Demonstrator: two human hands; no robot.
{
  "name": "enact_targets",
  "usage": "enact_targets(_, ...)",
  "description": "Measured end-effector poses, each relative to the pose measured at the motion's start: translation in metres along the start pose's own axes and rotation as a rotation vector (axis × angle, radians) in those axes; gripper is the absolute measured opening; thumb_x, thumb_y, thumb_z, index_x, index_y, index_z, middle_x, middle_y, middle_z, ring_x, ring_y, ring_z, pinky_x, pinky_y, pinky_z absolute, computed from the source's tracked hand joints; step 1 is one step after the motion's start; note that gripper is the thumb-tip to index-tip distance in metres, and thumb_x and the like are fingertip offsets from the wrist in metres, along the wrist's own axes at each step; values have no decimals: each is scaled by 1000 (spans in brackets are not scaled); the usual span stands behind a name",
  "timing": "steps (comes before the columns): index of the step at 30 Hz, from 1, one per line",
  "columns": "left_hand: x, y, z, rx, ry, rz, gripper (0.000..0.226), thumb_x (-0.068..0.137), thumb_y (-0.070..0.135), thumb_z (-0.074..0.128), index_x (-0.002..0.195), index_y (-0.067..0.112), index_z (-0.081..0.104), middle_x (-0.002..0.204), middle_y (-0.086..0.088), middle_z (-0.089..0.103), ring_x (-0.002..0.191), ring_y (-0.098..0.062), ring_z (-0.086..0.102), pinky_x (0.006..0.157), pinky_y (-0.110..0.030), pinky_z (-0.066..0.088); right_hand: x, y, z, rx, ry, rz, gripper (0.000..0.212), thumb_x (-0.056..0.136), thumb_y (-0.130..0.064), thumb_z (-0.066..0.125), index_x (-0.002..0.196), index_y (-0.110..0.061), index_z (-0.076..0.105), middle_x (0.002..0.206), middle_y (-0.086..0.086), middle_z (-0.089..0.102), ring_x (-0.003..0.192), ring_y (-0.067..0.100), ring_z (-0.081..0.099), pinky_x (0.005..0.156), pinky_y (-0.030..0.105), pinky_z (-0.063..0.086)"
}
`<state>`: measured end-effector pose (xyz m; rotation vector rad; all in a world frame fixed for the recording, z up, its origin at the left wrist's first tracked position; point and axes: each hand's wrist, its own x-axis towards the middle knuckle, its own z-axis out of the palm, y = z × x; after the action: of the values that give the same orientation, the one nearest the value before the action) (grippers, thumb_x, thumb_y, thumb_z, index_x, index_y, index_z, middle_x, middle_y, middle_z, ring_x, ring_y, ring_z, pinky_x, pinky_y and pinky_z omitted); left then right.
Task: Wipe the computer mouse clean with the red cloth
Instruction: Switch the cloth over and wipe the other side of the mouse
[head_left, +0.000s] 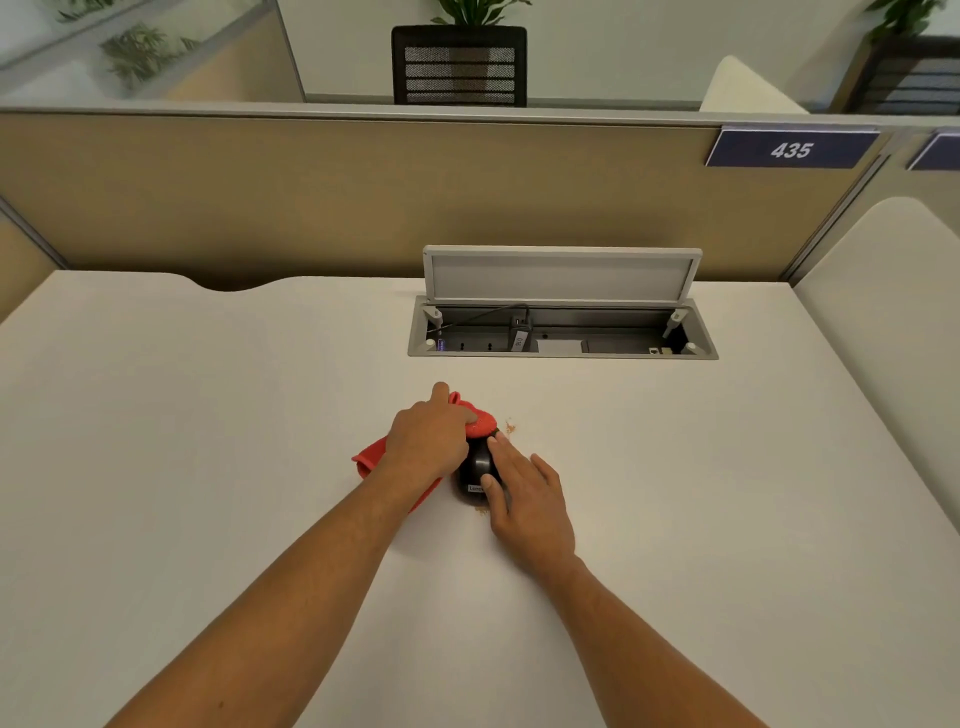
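A black computer mouse (477, 466) lies on the white desk (208, 415), its labelled rear end towards me. My left hand (428, 441) presses the red cloth (480, 423) onto the mouse's front end; more of the cloth (370, 460) trails out to the left under my wrist. My right hand (524, 493) holds the mouse from its right side, thumb on the rear and fingers along the flank. Much of the mouse's top is hidden by both hands.
Brownish crumbs (510, 427) lie on the desk just beyond the mouse, and a few more crumbs (482, 512) lie at its rear. An open cable box (561, 332) with its lid up is set into the desk behind. A tan partition (363, 197) closes the far edge.
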<state>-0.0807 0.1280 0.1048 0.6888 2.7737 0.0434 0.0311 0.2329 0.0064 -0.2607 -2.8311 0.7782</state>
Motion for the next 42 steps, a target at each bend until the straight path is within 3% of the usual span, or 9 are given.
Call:
enact_targets(5, 0, 0, -11, 3, -3, -44, 39, 93, 30, 58, 132, 28, 56, 125, -8, 48, 99, -26, 60, 89, -35, 49, 0, 1, 0, -8, -3, 4, 54, 99, -43, 24, 149, -27, 34, 154, -11, 35, 138, 2, 34, 117, 27, 12)
enact_targets(11, 4, -5, -12, -230, -3, -86, 55, 93, 23, 56, 144, 38, 41, 134, -9, 43, 109, -31, 56, 93, -40, 47, 0, 1, -1, -7, -15, 5, 54, 99, -43, 24, 150, -28, 32, 154, -11, 34, 139, 2, 32, 117, 26, 9)
enact_targets(18, 1, -4, 5, -242, -107, -133, 54, 93, 23, 53, 145, 35, 42, 133, -10, 42, 110, -32, 54, 90, -38, 47, 0, 1, 0, -2, -10, 1, 53, 99, -41, 26, 150, -28, 32, 154, -11, 34, 139, 0, 30, 117, 25, 8)
enact_targets(21, -1, -6, 6, -220, -130, -138, 50, 92, 24, 52, 141, 31, 47, 131, -11, 46, 109, -32, 55, 89, -38, 47, 0, 1, 0, 9, -7, 1, 52, 99, -41, 27, 149, -27, 33, 154, -11, 35, 138, 2, 32, 117, 25, 9)
enact_targets(27, -6, -13, 3, -216, -186, -93, 32, 90, 27, 53, 120, 25, 65, 112, -7, 63, 90, -25, 60, 75, -34, 48, -1, -1, 0, 12, -2, -1, 54, 98, -42, 26, 149, -26, 35, 153, -9, 37, 137, 2, 35, 117, 26, 10)
enact_targets(31, -14, -15, 2, -233, -190, -72, 27, 94, 33, 52, 115, 27, 67, 106, -5, 65, 88, -24, 61, 80, -38, 53, -1, -1, -1, 10, -2, 2, 55, 98, -43, 24, 149, -27, 34, 153, -10, 37, 137, 2, 35, 117, 25, 10)
enact_targets(35, -26, -18, -1, -300, -241, -35, 23, 96, 33, 50, 105, 29, 71, 101, -3, 67, 83, -22, 61, 72, -32, 49, -1, -1, -1, 26, -5, 9, 55, 98, -43, 25, 149, -27, 34, 153, -10, 36, 136, 2, 36, 116, 25, 10)
enact_targets(39, -35, -25, -20, -431, -330, -47, 25, 92, 23, 55, 112, 28, 70, 101, -4, 66, 81, -19, 61, 72, -32, 50, -1, -1, -2, 18, -11, 6, 55, 98, -43, 24, 150, -28, 33, 154, -10, 35, 138, 2, 34, 117, 26, 11)
enact_targets(42, -30, -29, -24, -496, -200, -61, 36, 90, 16, 54, 121, 31, 65, 111, -4, 64, 85, -20, 59, 72, -31, 48, -1, -1, -2, 21, -7, 10, 55, 97, -43, 24, 149, -27, 34, 153, -9, 36, 138, 3, 34, 117, 26, 10)
